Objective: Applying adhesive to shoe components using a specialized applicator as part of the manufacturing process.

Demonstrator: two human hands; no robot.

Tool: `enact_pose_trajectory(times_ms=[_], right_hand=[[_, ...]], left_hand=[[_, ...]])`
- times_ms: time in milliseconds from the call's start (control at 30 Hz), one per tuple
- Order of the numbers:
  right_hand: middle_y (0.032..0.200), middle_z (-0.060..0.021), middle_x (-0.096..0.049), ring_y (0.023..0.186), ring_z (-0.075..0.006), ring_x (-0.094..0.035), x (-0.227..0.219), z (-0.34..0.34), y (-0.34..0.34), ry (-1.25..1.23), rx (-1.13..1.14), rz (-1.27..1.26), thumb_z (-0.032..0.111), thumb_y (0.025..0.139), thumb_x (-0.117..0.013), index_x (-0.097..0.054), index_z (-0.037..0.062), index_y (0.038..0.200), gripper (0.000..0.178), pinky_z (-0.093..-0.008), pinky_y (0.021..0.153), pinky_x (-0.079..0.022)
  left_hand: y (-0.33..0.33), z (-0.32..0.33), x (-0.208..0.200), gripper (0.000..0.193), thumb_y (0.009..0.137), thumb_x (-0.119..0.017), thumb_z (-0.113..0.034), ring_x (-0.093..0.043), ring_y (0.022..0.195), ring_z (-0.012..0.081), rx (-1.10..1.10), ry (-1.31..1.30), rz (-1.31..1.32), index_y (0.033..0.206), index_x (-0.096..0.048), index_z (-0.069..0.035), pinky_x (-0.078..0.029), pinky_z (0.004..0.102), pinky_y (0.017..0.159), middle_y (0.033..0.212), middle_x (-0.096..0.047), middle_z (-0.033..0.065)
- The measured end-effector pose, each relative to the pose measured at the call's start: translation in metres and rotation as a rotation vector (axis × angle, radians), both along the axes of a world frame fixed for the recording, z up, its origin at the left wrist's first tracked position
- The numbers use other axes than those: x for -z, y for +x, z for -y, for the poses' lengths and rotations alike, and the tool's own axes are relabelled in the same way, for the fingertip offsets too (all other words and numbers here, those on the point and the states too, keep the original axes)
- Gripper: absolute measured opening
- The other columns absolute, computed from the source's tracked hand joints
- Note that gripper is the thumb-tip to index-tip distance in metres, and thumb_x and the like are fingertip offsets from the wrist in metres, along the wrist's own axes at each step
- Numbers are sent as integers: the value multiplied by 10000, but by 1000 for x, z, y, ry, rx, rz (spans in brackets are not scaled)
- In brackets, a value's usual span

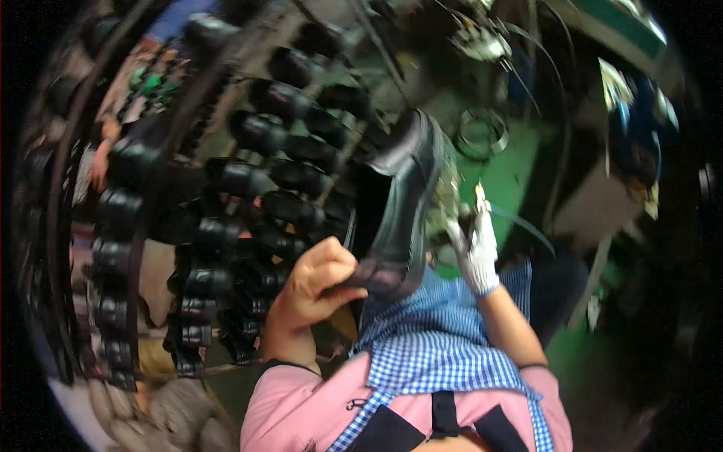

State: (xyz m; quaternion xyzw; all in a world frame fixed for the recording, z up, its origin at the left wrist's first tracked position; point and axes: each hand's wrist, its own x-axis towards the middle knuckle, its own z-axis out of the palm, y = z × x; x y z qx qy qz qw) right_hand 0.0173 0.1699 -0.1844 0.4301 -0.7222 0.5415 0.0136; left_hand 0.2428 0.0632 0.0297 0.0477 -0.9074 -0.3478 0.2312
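Observation:
My bare left hand (322, 280) is closed around the heel end of a black leather shoe (407, 203). The shoe is tilted, its toe pointing up and away from me and its dark opening facing left. To the right of the shoe, apart from it, my right hand (476, 252) wears a white glove with bare fingertips showing. Its fingers are stretched out and the thumb stands away from them. A thin blue tube (523, 224) curves off beside those fingertips; I cannot make out whether they touch it.
Racks on the left hold several rows of black shoes (282, 169). Ahead stands a blurred metal machine part (482, 41) with hanging cables, and a round metal ring (482, 134) lies below it. Green floor (520, 169) shows ahead on the right. Beige gloves (177, 414) lie at the lower left.

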Motion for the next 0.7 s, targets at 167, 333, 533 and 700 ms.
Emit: enact_pose_trajectory(times_ms=[167,333,533,700], right_hand=[[1208,-148,-651,1105,-240,-621,0,-7,14,28,-145,489,72,923,-674,-335,41,1556,718,-354,1019,-472],[1111,-51,-591,922,-152,-540,10,-3,8,-139,-187,482,-36,856,-571,-369,144,1570,763,-279,848,-488],[1050,-54,-601,857,-158,-583,6,2,11,-170,-194,723,-7,861,-597,-323,143,1583,787,-291,767,-519],[1172,-155,-615,1019,-261,-614,-25,-2,19,91,-144,472,129,822,-780,-241,58,1596,946,-367,921,-507]], left_hand=[[52,-16,-65,331,717,-874,-148,-526,696,247,-278,-418,-162,891,-601,-81,-412,380,609,830,-573,64],[55,16,-130,389,836,-808,-144,-478,712,289,-636,-798,-273,836,-442,-12,-413,388,633,798,-463,117],[54,162,-203,301,954,-636,-264,-626,974,397,-830,-824,3,1072,-603,12,-477,430,858,1010,-630,199],[66,220,-213,430,947,-654,-355,-640,1114,338,-974,-817,97,1235,-595,-42,-487,414,964,1194,-651,193]])
